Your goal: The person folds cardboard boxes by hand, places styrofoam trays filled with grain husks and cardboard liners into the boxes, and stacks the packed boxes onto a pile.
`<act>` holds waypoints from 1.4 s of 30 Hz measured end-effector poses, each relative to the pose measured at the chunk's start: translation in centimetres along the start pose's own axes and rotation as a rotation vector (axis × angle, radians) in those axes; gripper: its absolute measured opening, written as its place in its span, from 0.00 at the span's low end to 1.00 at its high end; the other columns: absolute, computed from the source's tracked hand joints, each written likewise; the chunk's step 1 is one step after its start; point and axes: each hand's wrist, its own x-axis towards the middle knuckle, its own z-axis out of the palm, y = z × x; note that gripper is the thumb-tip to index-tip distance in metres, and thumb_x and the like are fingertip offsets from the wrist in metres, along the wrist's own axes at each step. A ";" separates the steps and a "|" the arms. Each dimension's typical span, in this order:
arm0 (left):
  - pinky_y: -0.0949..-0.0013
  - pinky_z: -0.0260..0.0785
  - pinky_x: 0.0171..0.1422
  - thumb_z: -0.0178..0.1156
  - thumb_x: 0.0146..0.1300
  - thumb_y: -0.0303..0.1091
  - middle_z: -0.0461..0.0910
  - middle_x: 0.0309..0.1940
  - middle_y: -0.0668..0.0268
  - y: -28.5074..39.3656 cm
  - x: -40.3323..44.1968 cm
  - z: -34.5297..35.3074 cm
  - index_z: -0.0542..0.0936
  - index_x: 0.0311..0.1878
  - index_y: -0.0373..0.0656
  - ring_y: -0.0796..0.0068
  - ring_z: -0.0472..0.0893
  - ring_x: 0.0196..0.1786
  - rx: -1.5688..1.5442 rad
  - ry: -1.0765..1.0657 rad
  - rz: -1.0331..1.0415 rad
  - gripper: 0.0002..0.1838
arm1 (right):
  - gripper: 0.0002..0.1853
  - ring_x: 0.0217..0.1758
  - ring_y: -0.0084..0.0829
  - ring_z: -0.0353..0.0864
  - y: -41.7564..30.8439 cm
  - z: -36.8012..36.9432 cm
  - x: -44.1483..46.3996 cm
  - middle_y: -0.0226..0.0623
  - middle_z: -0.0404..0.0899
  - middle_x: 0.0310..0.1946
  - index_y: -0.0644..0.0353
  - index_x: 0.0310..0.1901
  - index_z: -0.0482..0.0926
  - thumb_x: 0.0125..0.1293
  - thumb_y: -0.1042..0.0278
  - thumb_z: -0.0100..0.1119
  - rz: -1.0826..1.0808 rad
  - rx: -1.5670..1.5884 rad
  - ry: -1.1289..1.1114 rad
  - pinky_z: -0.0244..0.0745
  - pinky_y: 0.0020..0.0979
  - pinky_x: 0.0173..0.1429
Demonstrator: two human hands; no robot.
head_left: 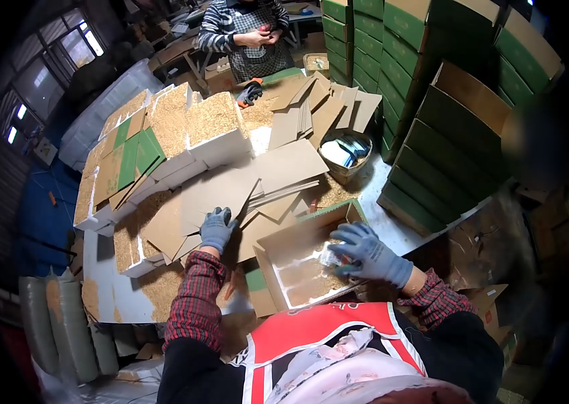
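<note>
My left hand (217, 230), in a blue-grey glove, is at the near edge of a flat cardboard sheet (214, 192). Its fingers appear closed on that edge, though their undersides are hidden. To the right, an open cardboard box (267, 273) with a green outer side sits close to my body. Over the box's right part is my gloved right hand (372, 254), its fingers curved around a small whitish piece (329, 256) that is blurred and partly covered. Inside the box, white patches and brown granular material show on the bottom.
White trays filled with brown granules (214, 121) stand at the left, with green cardboard pieces (139, 158) on top. A round basket (346, 165) holds blue-and-white items. Stacked green boxes (402, 67) rise at the right. Across the table stands another person (251, 64), hands together.
</note>
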 end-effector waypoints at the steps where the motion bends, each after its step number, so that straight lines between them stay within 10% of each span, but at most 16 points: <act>1: 0.54 0.76 0.53 0.59 0.67 0.45 0.80 0.48 0.62 0.2 0.1 -1.1 0.79 0.52 0.49 0.55 0.81 0.50 -0.015 0.024 0.042 0.15 | 0.24 0.65 0.45 0.72 0.1 -0.2 -0.3 0.42 0.77 0.56 0.55 0.54 0.80 0.55 0.57 0.70 0.108 0.101 0.177 0.64 0.45 0.70; 3: 0.57 0.77 0.49 0.55 0.66 0.33 0.82 0.50 0.64 2.8 -2.0 -5.4 0.81 0.52 0.49 0.58 0.82 0.46 -0.014 0.489 0.171 0.13 | 0.23 0.62 0.47 0.75 0.9 -0.7 -1.3 0.44 0.79 0.56 0.59 0.53 0.80 0.57 0.61 0.71 0.320 0.176 0.399 0.67 0.45 0.67; 7: 0.60 0.78 0.47 0.58 0.59 0.29 0.80 0.57 0.61 12.7 -10.1 -14.5 0.81 0.56 0.50 0.60 0.82 0.50 -0.073 0.440 0.715 0.20 | 0.20 0.56 0.34 0.80 2.9 1.8 -3.2 0.46 0.81 0.54 0.67 0.58 0.77 0.67 0.69 0.63 0.758 0.766 0.780 0.73 0.33 0.62; 9: 0.60 0.78 0.45 0.58 0.54 0.31 0.79 0.58 0.60 15.4 -13.3 -11.1 0.81 0.54 0.50 0.60 0.81 0.52 -0.182 0.303 1.097 0.22 | 0.20 0.54 0.33 0.80 1.0 0.0 -1.8 0.44 0.81 0.53 0.66 0.59 0.77 0.68 0.69 0.62 0.640 0.683 0.868 0.73 0.31 0.61; 11: 0.61 0.78 0.45 0.58 0.56 0.34 0.80 0.53 0.60 18.1 -15.3 -8.7 0.80 0.53 0.49 0.60 0.81 0.51 -0.011 -0.336 0.979 0.19 | 0.23 0.53 0.40 0.81 -0.9 -2.2 -0.7 0.45 0.81 0.51 0.62 0.59 0.77 0.64 0.67 0.66 0.429 0.298 0.612 0.75 0.36 0.59; 17: 0.56 0.77 0.47 0.56 0.65 0.35 0.83 0.39 0.53 18.3 -14.4 -5.6 0.84 0.37 0.41 0.54 0.84 0.46 -0.356 -0.555 1.047 0.11 | 0.16 0.53 0.43 0.80 -2.0 2.3 -1.0 0.43 0.78 0.49 0.57 0.48 0.80 0.64 0.57 0.57 0.223 -0.043 -0.431 0.75 0.41 0.57; 21: 0.54 0.75 0.51 0.57 0.62 0.39 0.83 0.41 0.55 20.3 -14.7 -8.3 0.84 0.38 0.40 0.57 0.82 0.49 -0.269 0.093 0.774 0.12 | 0.15 0.52 0.43 0.81 -0.8 3.2 -1.0 0.43 0.79 0.48 0.57 0.48 0.81 0.65 0.59 0.55 0.272 0.182 -0.378 0.76 0.43 0.55; 25: 0.55 0.74 0.53 0.58 0.61 0.40 0.81 0.45 0.57 19.0 -13.4 -6.5 0.82 0.38 0.41 0.58 0.80 0.53 -0.275 -0.296 0.799 0.12 | 0.16 0.49 0.44 0.84 -0.2 -0.6 -0.5 0.46 0.84 0.47 0.60 0.51 0.83 0.61 0.70 0.65 0.444 0.566 0.432 0.78 0.38 0.56; 29: 0.60 0.75 0.57 0.62 0.59 0.30 0.84 0.45 0.59 14.7 -14.7 -9.1 0.84 0.47 0.40 0.57 0.82 0.52 -0.801 0.433 0.312 0.13 | 0.17 0.53 0.24 0.81 7.9 2.7 -4.4 0.36 0.83 0.53 0.64 0.56 0.80 0.70 0.65 0.62 0.780 0.834 0.504 0.76 0.28 0.58; 32: 0.66 0.75 0.56 0.55 0.71 0.29 0.83 0.50 0.64 10.7 -15.8 -0.8 0.80 0.57 0.37 0.68 0.81 0.52 -1.782 0.237 -0.390 0.14 | 0.29 0.66 0.36 0.72 9.2 9.7 -6.6 0.42 0.75 0.64 0.62 0.67 0.70 0.73 0.52 0.57 0.750 1.162 0.099 0.67 0.31 0.69; 34: 0.70 0.68 0.64 0.51 0.77 0.45 0.75 0.60 0.60 9.9 -16.5 4.6 0.69 0.68 0.37 0.71 0.74 0.60 -1.094 0.110 -0.084 0.25 | 0.38 0.72 0.43 0.67 6.3 10.5 -5.4 0.47 0.69 0.69 0.62 0.73 0.63 0.70 0.45 0.58 0.833 1.004 -0.085 0.61 0.32 0.74; 37: 0.62 0.60 0.73 0.55 0.74 0.48 0.67 0.68 0.52 16.5 -17.4 6.6 0.61 0.74 0.36 0.59 0.67 0.69 -1.088 0.222 -0.237 0.34 | 0.47 0.73 0.45 0.66 5.2 11.7 -4.5 0.52 0.66 0.71 0.62 0.76 0.57 0.65 0.39 0.62 0.946 0.750 -0.136 0.59 0.33 0.75; 38: 0.63 0.68 0.68 0.60 0.70 0.37 0.73 0.61 0.55 17.4 -17.2 5.4 0.64 0.69 0.38 0.61 0.73 0.64 -1.084 0.229 -0.299 0.28 | 0.49 0.73 0.44 0.65 5.3 12.1 -4.4 0.53 0.65 0.71 0.61 0.76 0.55 0.63 0.38 0.63 0.966 0.726 -0.115 0.59 0.34 0.75; 42: 0.68 0.81 0.42 0.64 0.69 0.42 0.81 0.47 0.57 14.1 -16.5 6.0 0.73 0.60 0.36 0.68 0.84 0.42 -1.703 -0.336 -0.484 0.24 | 0.49 0.73 0.39 0.64 2.9 8.7 -4.1 0.49 0.63 0.73 0.57 0.79 0.50 0.65 0.44 0.65 0.895 1.086 -0.044 0.58 0.34 0.76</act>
